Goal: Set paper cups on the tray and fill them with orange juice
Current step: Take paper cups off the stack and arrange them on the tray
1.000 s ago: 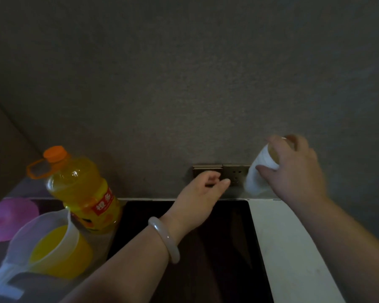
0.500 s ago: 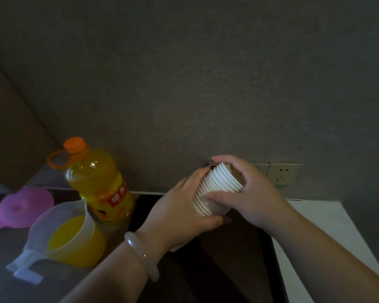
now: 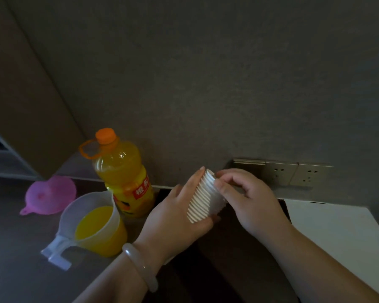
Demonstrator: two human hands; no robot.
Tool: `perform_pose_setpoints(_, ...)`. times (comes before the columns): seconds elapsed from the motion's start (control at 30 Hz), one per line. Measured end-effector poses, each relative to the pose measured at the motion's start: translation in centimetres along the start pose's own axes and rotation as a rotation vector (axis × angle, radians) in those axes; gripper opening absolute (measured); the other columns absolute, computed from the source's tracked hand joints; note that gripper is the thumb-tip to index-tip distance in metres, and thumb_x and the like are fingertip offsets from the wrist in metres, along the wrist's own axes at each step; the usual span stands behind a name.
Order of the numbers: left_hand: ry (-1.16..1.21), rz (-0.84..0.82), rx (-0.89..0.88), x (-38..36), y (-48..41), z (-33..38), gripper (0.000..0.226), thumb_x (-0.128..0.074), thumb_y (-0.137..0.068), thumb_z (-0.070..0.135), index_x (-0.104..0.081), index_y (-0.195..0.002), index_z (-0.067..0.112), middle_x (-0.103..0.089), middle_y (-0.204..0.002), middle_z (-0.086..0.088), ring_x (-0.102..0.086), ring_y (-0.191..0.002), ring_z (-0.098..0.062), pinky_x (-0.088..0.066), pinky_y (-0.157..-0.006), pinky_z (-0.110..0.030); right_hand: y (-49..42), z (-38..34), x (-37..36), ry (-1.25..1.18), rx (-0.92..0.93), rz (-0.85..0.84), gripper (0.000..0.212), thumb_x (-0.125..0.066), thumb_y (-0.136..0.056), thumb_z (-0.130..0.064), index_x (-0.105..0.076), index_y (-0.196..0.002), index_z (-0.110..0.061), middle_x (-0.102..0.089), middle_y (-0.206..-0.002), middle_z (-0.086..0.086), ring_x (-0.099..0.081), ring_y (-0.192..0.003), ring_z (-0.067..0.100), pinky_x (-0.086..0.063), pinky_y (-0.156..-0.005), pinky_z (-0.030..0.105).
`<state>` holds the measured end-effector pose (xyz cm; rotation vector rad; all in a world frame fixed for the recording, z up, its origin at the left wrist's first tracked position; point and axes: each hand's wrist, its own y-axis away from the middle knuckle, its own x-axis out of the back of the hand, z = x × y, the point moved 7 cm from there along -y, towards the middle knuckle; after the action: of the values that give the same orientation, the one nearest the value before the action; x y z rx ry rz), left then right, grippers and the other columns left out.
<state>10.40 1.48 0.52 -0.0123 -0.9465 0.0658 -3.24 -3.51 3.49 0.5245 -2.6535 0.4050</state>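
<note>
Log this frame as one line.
step: separating cup | left hand: holds cup stack | right hand: pinches stack's top rim | tray: no cups seen | pitcher: part-filled juice | bottle: capped

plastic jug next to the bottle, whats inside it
The plastic jug holds orange juice, filling it partway up. Nothing else shows inside; the juice covers the jug's bottom, so that cannot be seen.

A smooth, rounded bangle (image 3: 140, 267), pale, milky and slightly translucent, circles the wrist of the left hand (image 3: 175, 217), with a soft sheen along its rim. The right hand (image 3: 252, 202) is bare, and so are both forearms (image 3: 315, 265) as far as they show.
</note>
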Motion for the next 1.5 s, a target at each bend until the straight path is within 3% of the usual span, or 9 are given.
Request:
perform_pose_setpoints(0.1,-0.005,-0.004,-0.005,0.3,0.2,-0.9,0.100,-0.064,-0.079,0.059,0.016,-0.139,0.060,-0.032,-0.140,0.019,-0.046,-0.100,0.004,-0.051,-0.079,-0.014,-0.1,-0.5,-1.3,0.029,-0.001,0.004,0.013,-0.058,-0.092,-0.029,-0.065,-0.083,-0.035,-0.063,-0.093,-0.017,-0.054,-0.096,-0.009,-0.040,-0.076,0.004)
perform_pose_setpoints(0.43,0.041,-0.049,-0.008,1.3,0.7,-4.7,0.093,-0.068,-0.078,0.054,0.002,-0.139,0.058,-0.033,-0.142,0.019,-0.037,-0.108,0.006,-0.041,-0.084,-0.011,-0.5,-1.2,-5.0,0.163,-0.107,0.002,0.017,-0.054,-0.096,-0.028,-0.067,-0.086,-0.030,-0.064,-0.080,-0.011,-0.056,-0.082,-0.005,-0.042,-0.064,0.010)
perform_pose_setpoints(0.7,0.117,-0.087,0.030,1.6,1.8,-7.8,0.089,-0.066,-0.079,0.056,-0.002,-0.140,0.057,-0.033,-0.134,0.019,-0.040,-0.099,0.003,-0.032,-0.069,-0.005,-1.0,-3.0,-4.9,0.219,-0.165,0.218,0.019,-0.052,-0.097,-0.027,-0.055,-0.081,-0.037,-0.057,-0.081,-0.015,-0.056,-0.075,-0.004,-0.039,-0.057,0.009)
perform_pose_setpoints(0.83,0.237,-0.052,0.098,1.6,3.3,-10.0,0.086,-0.064,-0.080,0.058,-0.001,-0.139,0.060,-0.026,-0.127,0.027,-0.036,-0.095,0.010,-0.029,-0.067,-0.002,-1.6,-4.0,-3.4,0.460,-0.014,0.398,0.009,-0.049,-0.096,-0.027,-0.058,-0.094,-0.027,-0.051,-0.083,-0.017,-0.049,-0.076,-0.009,-0.036,-0.061,0.010)
perform_pose_setpoints(0.9,0.276,-0.015,0.107,1.5,3.7,-10.7,0.087,-0.064,-0.080,0.058,-0.001,-0.139,0.060,-0.028,-0.132,0.025,-0.032,-0.104,0.010,-0.028,-0.077,-0.004,-2.0,-3.3,-4.0,0.537,0.052,0.412,0.011,-0.051,-0.095,-0.022,-0.061,-0.098,-0.019,-0.054,-0.091,-0.012,-0.049,-0.077,-0.005,-0.035,-0.065,0.008)
perform_pose_setpoints(1.03,0.314,0.059,0.106,1.6,3.6,-11.8,0.089,-0.066,-0.079,0.056,-0.002,-0.141,0.056,-0.028,-0.147,0.018,-0.029,-0.121,0.005,-0.031,-0.098,-0.017,-3.5,0.6,-7.0,0.596,0.097,0.288,0.013,-0.054,-0.094,-0.018,-0.063,-0.101,-0.013,-0.053,-0.101,-0.007,-0.050,-0.092,0.003,-0.037,-0.077,0.010)
perform_pose_setpoints(1.13,0.345,0.072,0.117,1.3,3.0,-12.4,0.090,-0.067,-0.080,0.054,-0.002,-0.142,0.055,-0.028,-0.150,0.017,-0.031,-0.129,0.001,-0.032,-0.100,-0.018,-4.8,3.9,-9.9,0.567,0.105,0.079,0.010,-0.055,-0.095,-0.014,-0.064,-0.094,-0.011,-0.055,-0.098,0.000,-0.054,-0.092,0.015,-0.042,-0.080,0.026)
perform_pose_setpoints(1.4,0.373,0.143,0.165,1.2,2.2,-13.4,0.090,-0.069,-0.079,0.053,-0.005,-0.143,0.055,-0.027,-0.142,0.026,-0.028,-0.119,0.015,-0.026,-0.085,0.002,-7.5,8.7,-14.3,0.563,0.057,-0.188,0.012,-0.058,-0.092,-0.008,-0.068,-0.095,-0.002,-0.061,-0.103,0.011,-0.057,-0.096,0.023,-0.034,-0.079,0.019)
perform_pose_setpoints(1.5,0.367,0.159,0.159,1.2,2.3,-13.5,0.088,-0.069,-0.079,0.053,-0.008,-0.141,0.056,-0.026,-0.127,0.040,-0.024,-0.113,0.030,-0.027,-0.079,0.009,-7.6,9.9,-15.4,0.567,0.094,-0.277,0.011,-0.061,-0.091,-0.010,-0.068,-0.095,-0.002,-0.063,-0.103,0.013,-0.061,-0.096,0.029,-0.041,-0.080,0.024)
